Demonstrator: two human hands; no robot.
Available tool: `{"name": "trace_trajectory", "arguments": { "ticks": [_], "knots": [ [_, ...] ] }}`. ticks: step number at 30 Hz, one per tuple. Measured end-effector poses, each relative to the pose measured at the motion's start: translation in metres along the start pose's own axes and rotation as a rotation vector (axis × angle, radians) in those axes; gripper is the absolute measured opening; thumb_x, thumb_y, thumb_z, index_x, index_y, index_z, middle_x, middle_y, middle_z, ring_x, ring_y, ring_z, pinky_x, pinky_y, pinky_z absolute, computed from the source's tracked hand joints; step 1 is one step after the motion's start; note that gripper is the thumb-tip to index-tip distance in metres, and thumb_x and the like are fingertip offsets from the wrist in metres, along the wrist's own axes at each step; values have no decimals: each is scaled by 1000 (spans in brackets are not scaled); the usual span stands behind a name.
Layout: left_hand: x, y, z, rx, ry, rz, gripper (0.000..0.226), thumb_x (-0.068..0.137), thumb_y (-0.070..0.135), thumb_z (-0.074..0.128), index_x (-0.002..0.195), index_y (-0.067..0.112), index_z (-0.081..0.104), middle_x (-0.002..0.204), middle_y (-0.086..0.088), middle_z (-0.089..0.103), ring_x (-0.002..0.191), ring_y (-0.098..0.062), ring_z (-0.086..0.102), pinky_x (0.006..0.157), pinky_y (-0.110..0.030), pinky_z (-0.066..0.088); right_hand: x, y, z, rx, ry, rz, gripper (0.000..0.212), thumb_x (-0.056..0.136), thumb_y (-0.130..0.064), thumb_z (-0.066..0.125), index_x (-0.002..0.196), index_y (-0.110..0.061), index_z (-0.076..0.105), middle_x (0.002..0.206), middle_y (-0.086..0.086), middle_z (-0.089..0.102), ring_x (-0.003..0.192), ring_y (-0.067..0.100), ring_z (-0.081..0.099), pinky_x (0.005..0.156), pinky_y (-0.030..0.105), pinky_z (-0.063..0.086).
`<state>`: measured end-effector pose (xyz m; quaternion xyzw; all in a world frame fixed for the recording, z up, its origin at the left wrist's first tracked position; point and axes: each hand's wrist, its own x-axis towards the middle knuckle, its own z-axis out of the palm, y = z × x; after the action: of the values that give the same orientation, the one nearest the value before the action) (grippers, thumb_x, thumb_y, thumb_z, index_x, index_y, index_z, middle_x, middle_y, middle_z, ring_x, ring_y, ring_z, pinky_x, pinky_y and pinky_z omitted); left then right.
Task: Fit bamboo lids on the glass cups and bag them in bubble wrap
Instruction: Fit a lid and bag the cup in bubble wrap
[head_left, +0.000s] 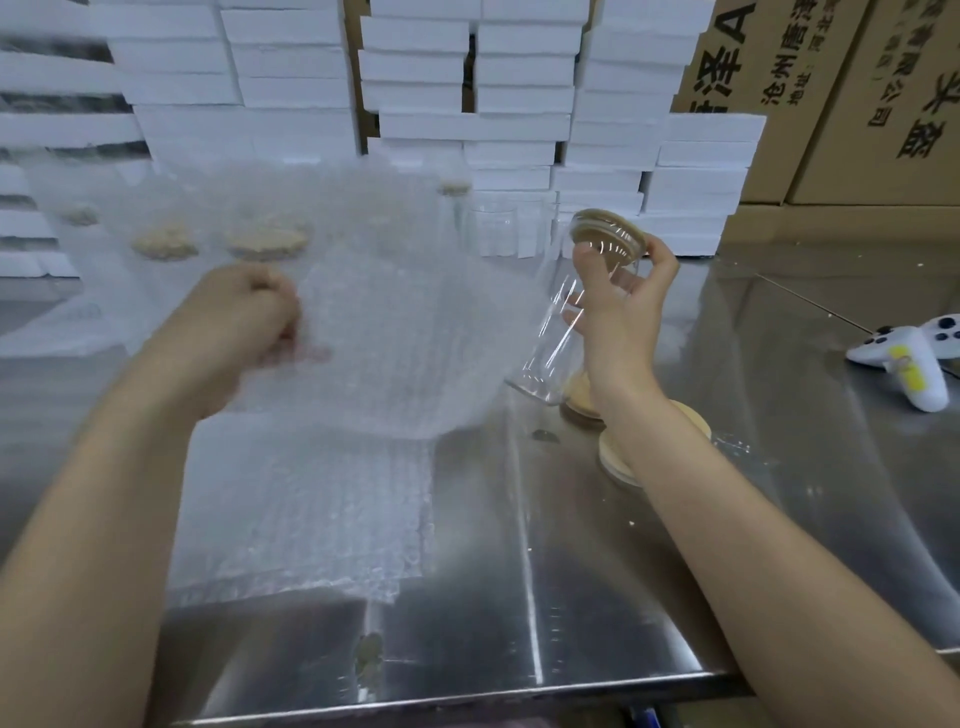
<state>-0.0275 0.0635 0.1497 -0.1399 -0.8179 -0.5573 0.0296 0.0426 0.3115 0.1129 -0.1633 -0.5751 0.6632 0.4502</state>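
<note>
The right hand (623, 317) grips a tilted cup (548, 358) — lid (608, 236) on, at 12 o'clock from the palm. The left hand (249, 312) pinches a bag (405, 338) held above the table (597, 571), at 9 o'clock from the cup — just beside it.

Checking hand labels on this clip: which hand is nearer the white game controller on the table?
Right. The right hand, holding the lidded glass cup, is left of the controller; the left hand grips the bubble wrap farther left.

One lidded glass cup (556, 332), one raised bubble-wrap bag (395, 322), two loose bamboo lids (652, 441), one white controller (904, 364), two cardboard boxes (857, 104).
</note>
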Motion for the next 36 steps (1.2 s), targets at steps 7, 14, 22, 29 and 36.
{"name": "trace_trajectory", "arguments": {
  "ticks": [7,14,22,29,36],
  "knots": [
    [-6,-11,2,694,221,11,9,75,-5,54,78,-3,63,82,-24,63,84,-41,59,62,-32,40,-3,-2,2,-47,-15,-63,53,77,-41,70,119,-39,38,113,-1,58,93,27,67,87,47,55],
    [-38,9,50,743,584,699,23,82,7,52,101,4,64,103,-19,58,99,-38,51,79,-46,36,-4,5,3,-85,-21,-117,52,81,-34,71,121,-36,38,119,3,58,90,22,67,77,36,57],
    [-43,-30,104,946,-77,344,36,95,48,46,98,12,50,98,-9,54,96,-33,57,68,-34,34,-3,7,1,-136,-20,-164,54,83,-31,71,125,-32,38,123,1,57,111,30,60,88,44,54],
    [-28,-35,94,734,-167,210,15,91,17,53,86,4,58,87,-11,63,81,-30,60,69,-35,50,-7,10,3,-182,-30,-163,57,78,-39,72,124,-39,38,116,-3,57,70,1,65,81,39,57],
    [-29,-19,93,96,-254,18,21,84,20,61,67,12,53,50,0,62,42,-5,57,54,-24,47,-3,6,-1,-47,49,-116,53,84,-36,71,123,-34,35,116,-1,56,86,17,68,86,47,56]
  ]
}}
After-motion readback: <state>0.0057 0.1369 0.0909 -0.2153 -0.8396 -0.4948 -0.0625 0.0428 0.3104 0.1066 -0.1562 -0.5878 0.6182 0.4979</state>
